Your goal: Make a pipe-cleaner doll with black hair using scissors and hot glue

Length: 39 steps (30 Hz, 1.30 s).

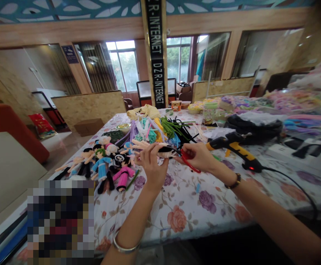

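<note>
My left hand (152, 167) is closed in a pinch on a black and cream fuzzy pipe-cleaner piece (166, 150), held above the table. The fingers hide part of it. My right hand (197, 156) grips red-handled scissors (187, 161), whose dark blades point left at the piece. Whether the blades touch it I cannot tell. Left of my hands lie several small fuzzy dolls, among them one in a pink robe (123, 176) and one in blue with green hair (101, 165). Bundles of coloured pipe cleaners (149, 130) lie just beyond my hands.
A yellow and black glue gun (236, 149) rests right of my right hand, its red light lit and its cord trailing right. Behind it sits a black bag (253, 129). Heaps of pastel material (295, 101) fill the far right. The table wears a floral cloth (177, 219).
</note>
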### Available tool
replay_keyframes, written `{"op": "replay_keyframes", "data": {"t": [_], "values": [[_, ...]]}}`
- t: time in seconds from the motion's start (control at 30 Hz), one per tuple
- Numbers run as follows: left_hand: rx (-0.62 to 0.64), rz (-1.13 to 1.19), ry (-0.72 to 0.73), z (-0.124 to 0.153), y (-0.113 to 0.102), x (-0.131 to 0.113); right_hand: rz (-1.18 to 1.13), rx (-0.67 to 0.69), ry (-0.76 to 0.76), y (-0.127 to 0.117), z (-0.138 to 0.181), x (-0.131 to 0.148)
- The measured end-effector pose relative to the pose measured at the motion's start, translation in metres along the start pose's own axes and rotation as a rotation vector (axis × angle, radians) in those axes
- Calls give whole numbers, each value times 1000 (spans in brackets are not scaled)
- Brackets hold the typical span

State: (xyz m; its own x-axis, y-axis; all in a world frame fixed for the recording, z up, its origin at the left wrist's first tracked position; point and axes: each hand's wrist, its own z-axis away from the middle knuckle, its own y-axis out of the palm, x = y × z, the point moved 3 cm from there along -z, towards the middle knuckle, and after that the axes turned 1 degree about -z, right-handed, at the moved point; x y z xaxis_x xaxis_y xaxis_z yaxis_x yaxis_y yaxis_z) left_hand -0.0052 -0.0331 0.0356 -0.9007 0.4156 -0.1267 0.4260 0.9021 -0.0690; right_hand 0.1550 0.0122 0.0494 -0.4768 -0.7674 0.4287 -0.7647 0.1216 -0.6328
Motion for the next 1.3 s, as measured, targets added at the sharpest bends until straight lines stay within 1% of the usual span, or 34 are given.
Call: {"op": "replay_keyframes", "data": {"t": [0.23, 0.57, 0.73, 0.97, 1.2, 1.3], "values": [[-3, 25, -4, -1, 0, 0, 18, 13, -14, 0, 0, 2], [-5, 30, 8, -1, 0, 0, 27, -2, -12, 1, 0, 3], [-3, 32, 6, 0, 0, 1, 28, -15, 14, 1, 1, 3], [6, 35, -12, 1, 1, 2, 58, -43, 3, 3, 1, 5], [14, 45, -31, 2, 1, 2, -26, -134, 6, 2, 2, 5], [14, 31, -45, 2, 2, 3, -6, -110, -14, 0, 1, 4]]}}
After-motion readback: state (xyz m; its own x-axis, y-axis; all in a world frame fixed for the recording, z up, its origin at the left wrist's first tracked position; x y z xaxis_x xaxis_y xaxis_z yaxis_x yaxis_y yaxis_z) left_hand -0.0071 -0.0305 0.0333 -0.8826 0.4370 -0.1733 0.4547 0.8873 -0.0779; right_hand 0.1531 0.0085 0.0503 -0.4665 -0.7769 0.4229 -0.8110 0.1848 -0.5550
